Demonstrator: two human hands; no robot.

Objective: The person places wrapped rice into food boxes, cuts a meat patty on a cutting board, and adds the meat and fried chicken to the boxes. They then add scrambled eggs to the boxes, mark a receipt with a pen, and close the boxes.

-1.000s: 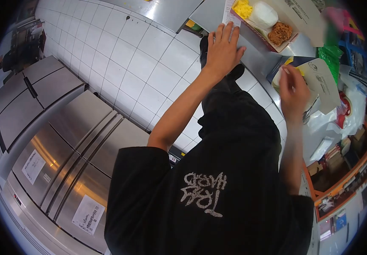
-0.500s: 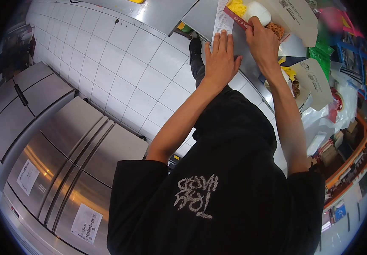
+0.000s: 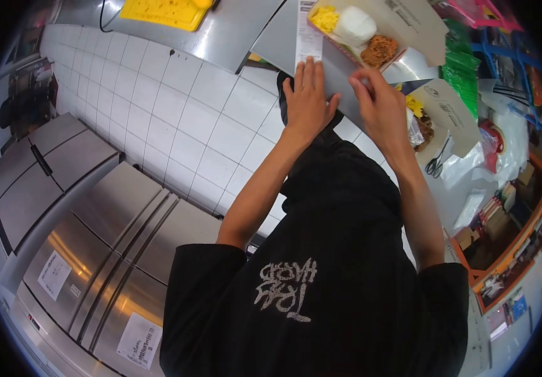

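An open cardboard food box sits on the steel counter, holding a white rice mound, yellow scrambled egg and a brown crumbly piece of food. Left of it lies a long printed receipt. My left hand has its fingers stretched out, tips at the receipt's lower end. By the box's near edge, my right hand has its fingers curled in; whether they hold anything is hidden. A second open food box with similar food stands right of that hand.
Scissors lie beside the second box. Green plastic and clear plastic bags crowd the right side. A yellow cutting board rests on the far-left counter. Steel refrigerators line the left, beyond the tiled floor.
My right hand has come off the box's front wall and moved nearer to me, fingers still curled. The left hand remains at the receipt. My view has shifted, showing more cutting board and the scissors.
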